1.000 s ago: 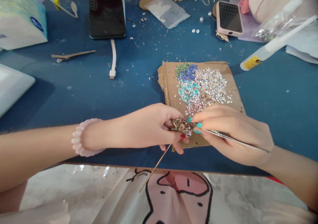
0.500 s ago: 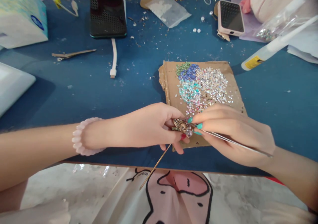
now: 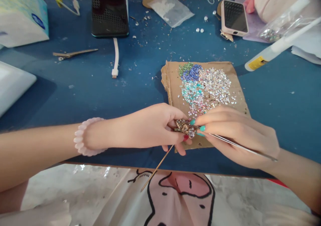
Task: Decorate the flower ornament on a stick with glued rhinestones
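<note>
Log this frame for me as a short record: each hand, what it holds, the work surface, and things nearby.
left hand: holds ornate metallic piece
right hand: holds tweezers, tips at the piece
thin stick: slants down below left hand; upper end hidden
cardboard: under both hands, bearing small stones in green, blue, turquoise, pink, clear
surface: blue tabletop
far side: dark device, pale-cased phone

The left hand (image 3: 147,127) hides part of the ornament (image 3: 186,128); the tips of the tweezers (image 3: 240,146) are too small to make out; the right hand (image 3: 240,130) covers a cardboard (image 3: 177,102) corner; the left edge crops the tissue box (image 3: 25,23).
</note>
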Tool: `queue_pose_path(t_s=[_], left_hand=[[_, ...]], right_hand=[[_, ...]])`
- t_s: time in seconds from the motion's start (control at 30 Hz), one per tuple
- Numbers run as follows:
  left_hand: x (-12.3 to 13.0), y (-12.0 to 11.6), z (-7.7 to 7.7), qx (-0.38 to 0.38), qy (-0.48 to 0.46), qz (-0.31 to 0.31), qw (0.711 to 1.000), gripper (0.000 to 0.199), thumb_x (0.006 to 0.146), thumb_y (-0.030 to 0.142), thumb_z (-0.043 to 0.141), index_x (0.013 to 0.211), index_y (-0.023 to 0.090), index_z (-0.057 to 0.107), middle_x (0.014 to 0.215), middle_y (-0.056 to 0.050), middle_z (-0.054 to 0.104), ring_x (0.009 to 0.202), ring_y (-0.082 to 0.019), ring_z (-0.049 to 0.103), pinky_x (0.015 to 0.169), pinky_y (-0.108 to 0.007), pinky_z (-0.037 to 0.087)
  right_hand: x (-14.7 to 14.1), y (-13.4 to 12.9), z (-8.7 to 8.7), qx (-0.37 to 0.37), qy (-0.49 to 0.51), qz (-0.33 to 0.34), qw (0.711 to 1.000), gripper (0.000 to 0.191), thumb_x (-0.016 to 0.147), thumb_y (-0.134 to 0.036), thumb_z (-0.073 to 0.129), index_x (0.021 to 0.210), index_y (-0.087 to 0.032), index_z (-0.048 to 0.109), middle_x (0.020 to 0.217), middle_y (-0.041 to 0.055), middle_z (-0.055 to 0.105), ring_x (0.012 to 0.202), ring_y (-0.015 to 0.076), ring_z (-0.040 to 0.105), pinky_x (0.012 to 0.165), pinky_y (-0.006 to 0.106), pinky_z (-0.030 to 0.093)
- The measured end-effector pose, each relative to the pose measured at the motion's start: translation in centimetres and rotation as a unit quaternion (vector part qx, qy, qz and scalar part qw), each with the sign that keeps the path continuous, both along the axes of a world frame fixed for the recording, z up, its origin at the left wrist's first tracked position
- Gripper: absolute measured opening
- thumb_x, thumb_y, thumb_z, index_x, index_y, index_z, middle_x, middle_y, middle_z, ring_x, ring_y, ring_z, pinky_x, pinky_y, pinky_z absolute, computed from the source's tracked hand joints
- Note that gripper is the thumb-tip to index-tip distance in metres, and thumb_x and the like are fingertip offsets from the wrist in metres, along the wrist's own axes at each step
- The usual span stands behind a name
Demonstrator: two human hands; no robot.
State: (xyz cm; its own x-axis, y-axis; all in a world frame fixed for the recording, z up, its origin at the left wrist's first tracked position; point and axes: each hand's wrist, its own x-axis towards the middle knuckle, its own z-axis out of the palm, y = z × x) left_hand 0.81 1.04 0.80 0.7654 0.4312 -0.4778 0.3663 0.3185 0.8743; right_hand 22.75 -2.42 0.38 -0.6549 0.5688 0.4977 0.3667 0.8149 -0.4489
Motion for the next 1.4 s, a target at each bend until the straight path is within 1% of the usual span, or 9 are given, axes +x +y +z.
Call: queue_pose_path(t_s=[0.13,0.3,0.5,0.57,0.7,0.9,1.03,1.23,1.4], left_hand=[[0.02,0.05,0.0,0.004,0.001,-0.006,1.0,0.013,0.084,0.011,0.059,0.093,0.017,0.066,0.072,0.007,0.074,0.068,-0.01,0.073,0.051,-0.01,0.052],[-0.12,0.0,0.03,0.014,0.004,-0.008,1.0,0.012,0.083,0.009,0.058,0.089,0.017,0.066,0.074,0.006,0.075,0.069,-0.01,0.073,0.051,-0.01,0.053],[-0.08,0.18,0.08,0.027,0.013,-0.025,0.999,0.016,0.083,0.008,0.058,0.094,0.016,0.068,0.07,0.006,0.075,0.067,-0.01,0.073,0.051,-0.01,0.052],[-0.03,0.27,0.07,0.027,0.013,-0.027,0.999,0.016,0.084,0.008,0.057,0.093,0.016,0.068,0.07,0.006,0.074,0.068,-0.01,0.073,0.051,-0.009,0.052],[-0.02,0.34,-0.01,0.021,0.009,-0.028,0.999,0.017,0.084,0.008,0.057,0.092,0.017,0.068,0.071,0.007,0.074,0.069,-0.01,0.074,0.05,-0.009,0.051],[-0.09,0.28,-0.12,0.024,0.007,-0.029,0.999,0.017,0.084,0.009,0.057,0.094,0.017,0.068,0.072,0.006,0.075,0.068,-0.011,0.074,0.051,-0.01,0.052],[-0.08,0.27,-0.14,0.023,0.007,-0.029,0.999,0.013,0.083,0.009,0.057,0.089,0.017,0.066,0.073,0.005,0.075,0.069,-0.011,0.074,0.052,-0.01,0.051],[-0.04,0.32,-0.11,0.018,0.007,-0.035,0.999,0.01,0.083,0.012,0.056,0.087,0.017,0.064,0.089,0.001,0.076,0.074,-0.012,0.075,0.053,-0.011,0.05],[-0.1,0.35,-0.04,0.012,0.012,-0.037,0.999,0.012,0.083,0.011,0.057,0.089,0.018,0.066,0.083,0.003,0.075,0.073,-0.011,0.074,0.054,-0.013,0.049]], right_hand=[[-0.14,0.14,-0.02,0.007,0.002,0.007,1.0,0.023,0.083,0.001,0.061,0.098,-0.016,0.059,0.098,0.0103,0.072,0.089,0.0137,0.068,0.086,0.032,0.058],[-0.11,0.09,-0.08,0.002,0.0,0.009,1.0,0.025,0.084,0.001,0.061,0.1,-0.017,0.059,0.098,0.0088,0.072,0.088,0.0134,0.068,0.083,0.031,0.059],[0.39,0.09,-0.36,0.017,-0.011,0.019,1.0,0.026,0.085,-0.002,0.06,0.105,-0.019,0.059,0.103,0.0089,0.072,0.094,0.0176,0.069,0.087,0.037,0.059],[0.5,0.15,-0.38,0.018,-0.011,0.024,0.999,0.026,0.085,-0.001,0.06,0.104,-0.019,0.059,0.103,0.0095,0.072,0.094,0.0178,0.069,0.087,0.036,0.059],[0.46,0.23,-0.28,0.018,-0.004,0.029,0.999,0.025,0.084,0.001,0.061,0.102,-0.016,0.059,0.101,0.0103,0.072,0.093,0.0164,0.069,0.087,0.034,0.059],[0.22,0.13,-0.18,0.016,-0.004,0.023,1.0,0.022,0.086,-0.002,0.06,0.101,-0.018,0.058,0.1,0.0088,0.073,0.092,0.0151,0.069,0.085,0.034,0.059],[0.08,0.28,-0.14,0.012,-0.006,0.024,1.0,0.019,0.087,-0.003,0.059,0.099,-0.018,0.059,0.099,0.0094,0.073,0.092,0.0151,0.069,0.087,0.034,0.059],[0.07,0.28,-0.01,0.003,0.006,0.022,1.0,0.021,0.086,-0.002,0.059,0.098,-0.019,0.059,0.096,0.0076,0.073,0.088,0.0138,0.07,0.086,0.032,0.059],[0.13,0.18,-0.09,-0.011,0.016,0.016,1.0,0.022,0.087,-0.002,0.059,0.101,-0.02,0.058,0.098,0.0063,0.073,0.09,0.0128,0.069,0.085,0.032,0.059]])
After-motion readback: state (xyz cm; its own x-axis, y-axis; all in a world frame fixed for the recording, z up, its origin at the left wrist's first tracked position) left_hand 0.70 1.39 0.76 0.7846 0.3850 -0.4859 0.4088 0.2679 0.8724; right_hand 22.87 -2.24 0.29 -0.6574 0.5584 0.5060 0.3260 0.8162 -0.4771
